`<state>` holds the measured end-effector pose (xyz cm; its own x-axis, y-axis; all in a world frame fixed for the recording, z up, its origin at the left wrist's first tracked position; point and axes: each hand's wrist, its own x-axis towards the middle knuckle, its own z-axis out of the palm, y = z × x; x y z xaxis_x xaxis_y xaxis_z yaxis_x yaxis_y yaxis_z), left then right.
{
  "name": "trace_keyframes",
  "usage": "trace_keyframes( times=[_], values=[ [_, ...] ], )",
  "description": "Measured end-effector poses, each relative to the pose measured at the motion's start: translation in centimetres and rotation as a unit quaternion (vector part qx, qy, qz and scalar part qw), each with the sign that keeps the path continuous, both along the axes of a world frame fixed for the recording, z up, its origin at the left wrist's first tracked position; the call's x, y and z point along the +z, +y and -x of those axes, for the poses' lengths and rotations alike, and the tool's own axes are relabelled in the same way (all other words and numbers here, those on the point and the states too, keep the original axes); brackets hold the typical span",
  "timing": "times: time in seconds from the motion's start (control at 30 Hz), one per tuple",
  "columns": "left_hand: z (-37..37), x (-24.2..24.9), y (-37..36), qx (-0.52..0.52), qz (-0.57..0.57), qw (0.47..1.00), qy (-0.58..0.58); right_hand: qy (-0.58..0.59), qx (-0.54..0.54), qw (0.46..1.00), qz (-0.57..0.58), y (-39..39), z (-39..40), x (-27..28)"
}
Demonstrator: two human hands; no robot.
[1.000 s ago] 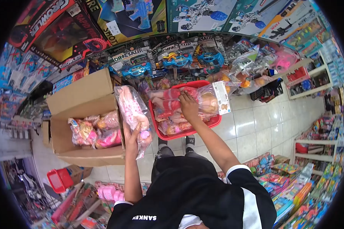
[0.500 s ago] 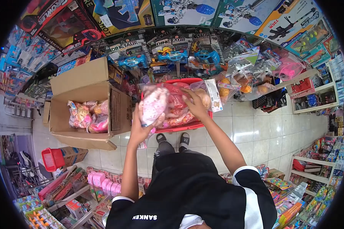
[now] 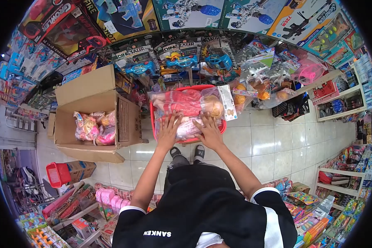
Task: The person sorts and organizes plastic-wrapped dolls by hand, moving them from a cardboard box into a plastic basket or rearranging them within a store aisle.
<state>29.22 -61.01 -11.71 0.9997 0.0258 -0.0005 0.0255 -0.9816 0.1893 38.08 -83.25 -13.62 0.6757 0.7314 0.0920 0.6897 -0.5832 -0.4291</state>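
Note:
A red basket [image 3: 156, 131] stands in front of me, filled with bagged dolls. Across its top lies a doll in a red dress [image 3: 184, 102], in clear plastic with a white card at the right end. Nearer to me in the basket is a packet with white and pink cloth [image 3: 188, 127]. My left hand [image 3: 168, 131] rests with spread fingers on the packet's left end. On its right part lies my right hand [image 3: 209, 131], fingers apart, palm down. Both hands press on the plastic without gripping it.
Left of the basket stands an open cardboard box [image 3: 128, 120] with bagged dolls inside. A small red basket [image 3: 58, 174] is on the floor at lower left. Shelves of packaged toys [image 3: 180, 62] line the far side; more bags hang right of the basket.
The white and pink packet, earlier raised in my left hand, now lies in the basket. Both hands have come down onto it, and the red-dressed doll is uncovered.

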Motion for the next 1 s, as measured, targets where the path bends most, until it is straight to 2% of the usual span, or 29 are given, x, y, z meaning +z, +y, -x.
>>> trace_keyframes(
  times=[0.03,0.1,0.2,0.3,0.4,0.47,0.53,0.57,0.63,0.7,0.73,0.77,0.8,0.87,0.9,0.93,0.97,1.0],
  values=[
    [-0.3,-0.7,0.2,-0.001,-0.001,1.000,0.000,-0.001,-0.002,1.000,0.004,0.5,0.0,-0.2],
    [-0.9,-1.7,1.1,0.004,0.086,0.996,0.031,0.000,-0.004,1.000,0.007,1.2,-0.1,-0.8],
    [-1.6,-2.3,2.3,-0.016,0.136,0.990,0.044,-0.019,-0.017,1.000,-0.001,1.8,-0.6,-1.2],
    [-1.4,-2.0,2.3,-0.016,0.128,0.991,0.046,0.005,-0.020,1.000,0.014,1.8,-0.5,-1.1],
    [0.0,-0.6,1.8,-0.004,0.136,0.989,0.062,-0.020,-0.015,0.999,-0.028,1.1,0.6,-1.3],
    [2.1,0.9,1.8,-0.013,0.124,0.992,0.024,-0.031,-0.087,0.989,-0.112,0.2,2.2,-2.7],
    [4.6,1.4,2.8,0.077,0.172,0.981,-0.054,-0.052,-0.170,0.968,-0.179,-0.9,4.3,-5.9],
    [6.0,1.2,3.7,0.089,0.172,0.974,-0.116,-0.058,-0.168,0.968,-0.175,-1.8,5.2,-7.4],
    [9.5,-0.8,4.8,0.187,0.255,0.926,-0.204,-0.069,-0.162,0.969,-0.173,-3.4,6.6,-8.4],
    [13.9,-4.0,5.8,0.240,0.307,0.889,-0.240,-0.068,-0.125,0.986,-0.081,-4.5,7.8,-8.5],
    [16.6,-6.9,6.3,0.276,0.326,0.879,-0.210,-0.074,-0.118,0.987,-0.081,-5.0,8.5,-8.6],
    [19.3,-9.9,6.7,0.312,0.345,0.867,-0.181,-0.055,-0.092,0.994,-0.031,-5.4,9.1,-8.7],
    [22.0,-11.9,7.1,0.304,0.345,0.876,-0.142,-0.037,-0.065,0.997,0.020,-6.0,9.8,-9.0],
    [28.7,-17.5,8.1,0.318,0.359,0.876,-0.042,0.019,-0.051,0.982,0.180,-8.6,11.7,-13.1],
    [32.4,-20.9,8.6,0.337,0.373,0.864,0.021,0.088,-0.060,0.953,0.282,-9.9,12.8,-15.2],
    [36.0,-23.2,9.0,0.376,0.395,0.830,0.118,0.155,-0.071,0.909,0.380,-11.0,13.8,-17.4],
    [39.2,-24.3,9.3,0.409,0.413,0.785,0.216,0.273,-0.086,0.821,0.494,-11.9,14.3,-20.3],
    [41.7,-24.0,9.3,0.477,0.458,0.685,0.305,0.424,-0.158,0.761,0.465,-13.1,15.3,-23.2]
  ],
)
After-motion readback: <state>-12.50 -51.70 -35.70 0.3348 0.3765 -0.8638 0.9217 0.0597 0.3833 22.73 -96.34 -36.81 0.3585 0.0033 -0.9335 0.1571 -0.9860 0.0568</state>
